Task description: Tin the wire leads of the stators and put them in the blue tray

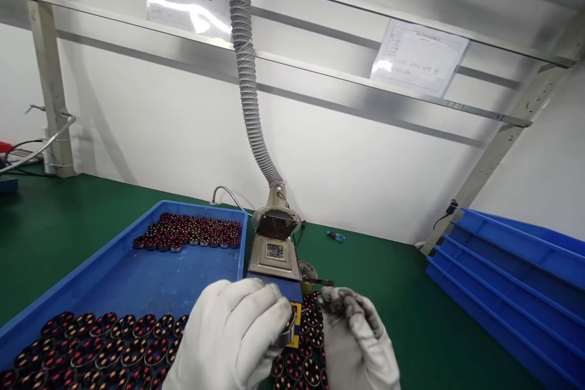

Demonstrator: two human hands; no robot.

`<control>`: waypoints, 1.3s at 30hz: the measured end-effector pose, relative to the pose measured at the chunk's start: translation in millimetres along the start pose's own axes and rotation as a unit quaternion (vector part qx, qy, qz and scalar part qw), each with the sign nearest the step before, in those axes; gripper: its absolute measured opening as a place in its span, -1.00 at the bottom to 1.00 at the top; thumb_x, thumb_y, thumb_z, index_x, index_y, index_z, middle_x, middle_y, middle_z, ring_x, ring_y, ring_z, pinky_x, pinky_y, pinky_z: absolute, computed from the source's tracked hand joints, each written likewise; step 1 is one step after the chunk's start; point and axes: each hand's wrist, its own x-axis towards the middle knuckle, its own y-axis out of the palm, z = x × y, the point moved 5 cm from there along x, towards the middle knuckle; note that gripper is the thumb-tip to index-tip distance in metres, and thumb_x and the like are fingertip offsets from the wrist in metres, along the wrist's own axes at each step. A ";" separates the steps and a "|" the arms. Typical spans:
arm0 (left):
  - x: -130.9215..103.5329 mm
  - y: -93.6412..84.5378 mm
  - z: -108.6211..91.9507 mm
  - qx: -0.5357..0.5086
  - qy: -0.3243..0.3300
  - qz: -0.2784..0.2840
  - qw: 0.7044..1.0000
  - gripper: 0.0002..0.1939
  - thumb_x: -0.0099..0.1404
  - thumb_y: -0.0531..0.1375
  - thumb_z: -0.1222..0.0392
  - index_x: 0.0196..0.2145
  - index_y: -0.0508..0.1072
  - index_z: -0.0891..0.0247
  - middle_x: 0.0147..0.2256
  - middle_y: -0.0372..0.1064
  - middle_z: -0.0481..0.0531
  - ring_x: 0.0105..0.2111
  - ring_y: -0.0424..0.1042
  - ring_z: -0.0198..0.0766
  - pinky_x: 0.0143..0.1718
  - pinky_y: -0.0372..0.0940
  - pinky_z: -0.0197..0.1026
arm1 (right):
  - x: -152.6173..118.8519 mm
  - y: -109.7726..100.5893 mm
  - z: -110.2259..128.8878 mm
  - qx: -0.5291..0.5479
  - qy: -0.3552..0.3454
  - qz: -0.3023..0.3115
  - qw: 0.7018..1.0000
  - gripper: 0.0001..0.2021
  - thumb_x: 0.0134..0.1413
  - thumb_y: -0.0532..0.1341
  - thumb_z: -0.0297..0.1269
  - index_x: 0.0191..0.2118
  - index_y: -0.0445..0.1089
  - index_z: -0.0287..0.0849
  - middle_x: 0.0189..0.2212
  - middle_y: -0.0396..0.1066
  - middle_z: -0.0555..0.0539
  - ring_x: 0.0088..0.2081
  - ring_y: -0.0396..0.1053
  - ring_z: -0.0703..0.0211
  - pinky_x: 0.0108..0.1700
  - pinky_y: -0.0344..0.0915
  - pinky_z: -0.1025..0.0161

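Left hand [233, 332] grasps round part [287, 334], off right edge of blue tray [244, 247]. Right hand [356, 329] near dark handle [322, 282], grip can't tell. Probably mid-handling; next move calls for steady hold.

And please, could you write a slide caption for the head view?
Gloved left hand holding a round part, right hand alongside, at a green table with a blue tray of round parts.

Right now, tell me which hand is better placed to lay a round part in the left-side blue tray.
Left hand, probably: it holds a round metal-rimmed part and is nearer the left-side blue tray than the right hand is.
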 end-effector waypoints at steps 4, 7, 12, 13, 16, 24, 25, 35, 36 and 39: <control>-5.0 9.6 5.2 -0.046 -0.049 0.006 0.998 -0.67 0.42 -0.12 0.11 -0.17 0.36 0.33 -0.28 0.51 0.07 -0.25 0.42 -0.23 -0.27 0.26 -0.17 | -16.7 37.1 -22.5 -0.075 0.098 0.113 0.986 -0.63 -0.36 0.46 -0.21 -0.29 0.52 -0.12 -0.29 0.54 -0.10 -0.23 0.47 0.11 -0.15 0.37 0.28; -7.1 15.1 8.5 -0.100 -0.092 0.016 0.991 -0.72 0.39 -0.05 0.11 -0.12 0.34 0.31 -0.25 0.48 0.09 -0.23 0.41 -0.21 -0.24 0.28 -0.16 | -26.2 56.9 -39.2 -0.054 0.170 0.144 0.973 -0.66 -0.33 0.45 -0.17 -0.32 0.52 -0.17 -0.33 0.53 -0.13 -0.24 0.46 0.10 -0.11 0.34 0.24; -8.4 22.1 19.1 -0.295 -0.190 0.098 0.931 -0.77 0.29 0.12 0.19 -0.08 0.36 0.09 -0.14 0.43 -0.04 -0.16 0.39 -0.28 -0.13 0.29 -0.27 | -27.6 51.7 -56.5 0.028 0.248 0.118 0.961 -0.60 -0.38 0.46 -0.19 -0.27 0.49 -0.10 -0.25 0.50 -0.11 -0.26 0.47 0.06 -0.15 0.38 0.10; -8.6 22.7 20.8 -0.332 -0.203 0.108 0.915 -0.79 0.29 0.11 0.20 -0.11 0.39 0.06 -0.16 0.43 -0.06 -0.16 0.39 -0.28 -0.13 0.28 -0.28 | -28.0 50.0 -58.5 0.041 0.260 0.112 0.958 -0.62 -0.39 0.46 -0.24 -0.29 0.49 -0.08 -0.26 0.51 -0.09 -0.27 0.47 0.08 -0.18 0.39 0.12; -11.1 22.3 28.7 -0.402 -0.264 0.083 0.873 -0.80 0.27 0.03 0.24 -0.28 0.45 0.12 -0.28 0.45 -0.05 -0.24 0.39 -0.27 -0.17 0.27 -0.26 | -30.0 49.4 -57.6 0.052 0.276 0.116 0.953 -0.65 -0.42 0.48 -0.29 -0.34 0.49 -0.06 -0.31 0.52 -0.04 -0.30 0.47 0.14 -0.23 0.40 0.21; -20.4 23.5 35.6 -0.428 -0.379 0.092 0.815 -0.64 0.07 0.19 0.32 -0.14 0.46 0.11 -0.06 0.39 0.03 -0.05 0.36 -0.11 -0.01 0.28 -0.14 | -30.8 46.6 -43.1 0.018 0.303 0.162 0.939 -0.69 -0.24 0.39 -0.12 -0.28 0.50 -0.11 -0.34 0.52 -0.11 -0.26 0.46 0.04 -0.18 0.40 0.07; -18.7 24.0 32.2 -0.429 -0.356 0.110 0.823 -0.52 0.00 0.22 0.38 -0.10 0.44 0.06 -0.02 0.37 0.01 -0.02 0.35 -0.11 0.01 0.27 -0.12 | -30.1 45.8 -43.3 0.015 0.293 0.160 0.942 -0.71 -0.22 0.37 -0.11 -0.30 0.51 -0.10 -0.33 0.52 -0.11 -0.22 0.45 0.02 -0.16 0.39 0.05; -19.0 33.6 38.1 -0.540 -0.421 -0.032 0.728 -0.86 0.03 0.17 0.36 -0.56 0.52 0.23 -0.46 0.51 0.01 -0.40 0.46 -0.22 -0.35 0.38 -0.27 | -37.7 55.0 -52.3 0.045 0.315 0.176 0.931 -0.67 -0.24 0.41 -0.27 -0.23 0.46 -0.14 -0.36 0.50 -0.09 -0.35 0.46 0.15 -0.27 0.41 0.15; -21.6 33.9 41.5 -0.548 -0.444 -0.060 0.706 -0.87 0.01 0.18 0.34 -0.61 0.50 0.24 -0.50 0.50 0.01 -0.45 0.46 -0.21 -0.40 0.38 -0.26 | -38.0 54.7 -52.6 0.040 0.315 0.178 0.931 -0.66 -0.25 0.41 -0.26 -0.23 0.46 -0.14 -0.37 0.50 -0.10 -0.35 0.47 0.13 -0.28 0.41 0.13; -26.2 28.5 49.1 -0.532 -0.491 -0.095 0.683 -0.90 0.00 0.20 0.26 -0.59 0.50 0.25 -0.50 0.51 0.03 -0.46 0.47 -0.17 -0.40 0.40 -0.21 | -36.2 50.1 -54.5 0.019 0.306 0.174 0.936 -0.66 -0.25 0.41 -0.23 -0.24 0.47 -0.16 -0.42 0.50 -0.12 -0.36 0.47 0.08 -0.30 0.41 0.10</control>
